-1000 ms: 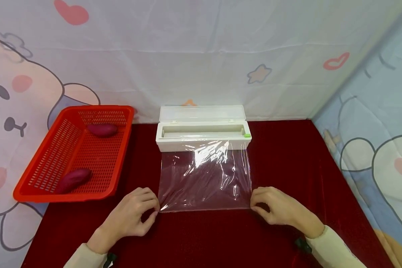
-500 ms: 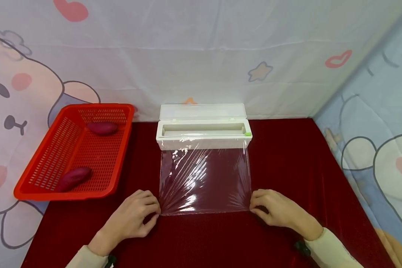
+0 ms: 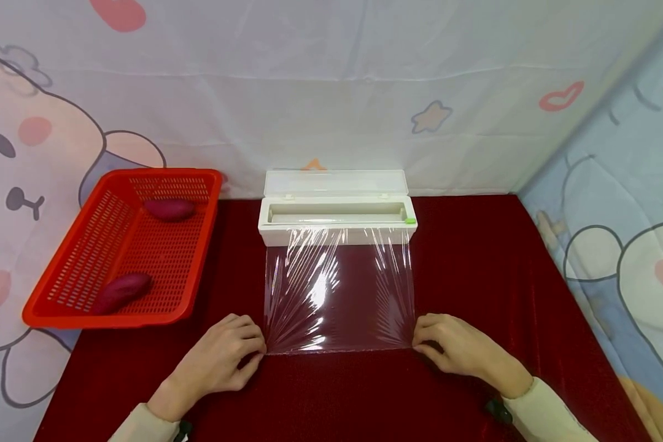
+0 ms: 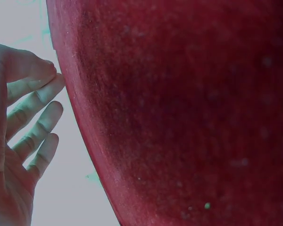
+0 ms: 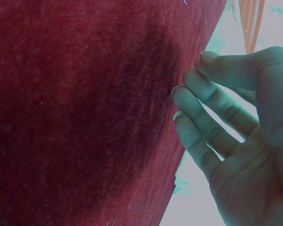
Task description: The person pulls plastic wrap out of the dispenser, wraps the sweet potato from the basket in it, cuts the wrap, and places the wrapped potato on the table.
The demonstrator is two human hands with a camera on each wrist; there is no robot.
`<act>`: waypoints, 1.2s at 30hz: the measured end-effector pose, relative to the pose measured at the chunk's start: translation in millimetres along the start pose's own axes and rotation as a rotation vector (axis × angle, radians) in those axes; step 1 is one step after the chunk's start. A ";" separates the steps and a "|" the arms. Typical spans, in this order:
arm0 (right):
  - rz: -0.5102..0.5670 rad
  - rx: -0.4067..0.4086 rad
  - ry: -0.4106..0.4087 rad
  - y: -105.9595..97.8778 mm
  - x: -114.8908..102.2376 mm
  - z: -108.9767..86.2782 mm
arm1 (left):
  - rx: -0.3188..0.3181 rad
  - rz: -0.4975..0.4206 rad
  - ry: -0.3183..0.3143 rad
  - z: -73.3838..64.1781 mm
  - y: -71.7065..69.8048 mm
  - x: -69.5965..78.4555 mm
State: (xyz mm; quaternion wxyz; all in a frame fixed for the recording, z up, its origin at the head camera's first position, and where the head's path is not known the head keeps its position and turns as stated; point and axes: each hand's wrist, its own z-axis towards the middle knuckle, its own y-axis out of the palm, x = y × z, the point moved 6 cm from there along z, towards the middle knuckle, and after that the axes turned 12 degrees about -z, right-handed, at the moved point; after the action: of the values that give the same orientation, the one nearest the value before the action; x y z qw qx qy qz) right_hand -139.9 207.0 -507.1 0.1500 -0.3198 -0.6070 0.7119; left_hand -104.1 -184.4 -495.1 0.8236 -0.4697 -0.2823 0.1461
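A sheet of clear plastic wrap (image 3: pixel 353 301) stretches from the front of a white wrap dispenser (image 3: pixel 337 236) toward me, with shiny creases fanning from its near corners. My left hand (image 3: pixel 221 356) pinches the near left corner between thumb and forefinger. At the near right corner, my right hand (image 3: pixel 458 347) pinches the film the same way. In the left wrist view the thumb and forefinger of the left hand (image 4: pixel 23 103) meet at the tips while the other fingers spread. The right wrist view has the right hand (image 5: pixel 245 127) with thumb and fingertips together; the film is hard to make out there.
The dispenser's clear lid (image 3: pixel 336 183) stands raised at the back, and a green slider (image 3: pixel 410 221) sits at its right end. On the left, a red plastic basket (image 3: pixel 190 270) holds two purple sweet potatoes (image 3: pixel 123 292). Dark red cloth (image 3: pixel 337 399) covers the table.
The film has gone from loose and rippled to taut, with creases running out from both corners. Its near left corner has shifted slightly toward me; both hands keep their pinch.
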 end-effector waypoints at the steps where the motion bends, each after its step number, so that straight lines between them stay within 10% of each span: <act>1: 0.000 -0.001 0.001 0.4 0.3 0.0 | -0.001 0.002 0.000 -0.3 0.4 -0.3; 20: -0.329 0.166 -0.057 3.2 -12.4 3.7 | -0.028 0.122 -0.052 -3.4 6.5 -6.2; 36: -0.396 0.227 -0.002 1.5 -8.5 11.0 | 0.006 0.151 -0.120 2.3 6.3 -14.9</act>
State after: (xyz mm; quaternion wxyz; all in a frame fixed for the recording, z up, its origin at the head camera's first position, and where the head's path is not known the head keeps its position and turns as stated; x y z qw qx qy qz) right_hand -140.3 193.1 -505.5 0.3213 -0.1745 -0.5740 0.7327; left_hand -117.2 -187.2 -504.5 0.7932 -0.4778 -0.2945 0.2361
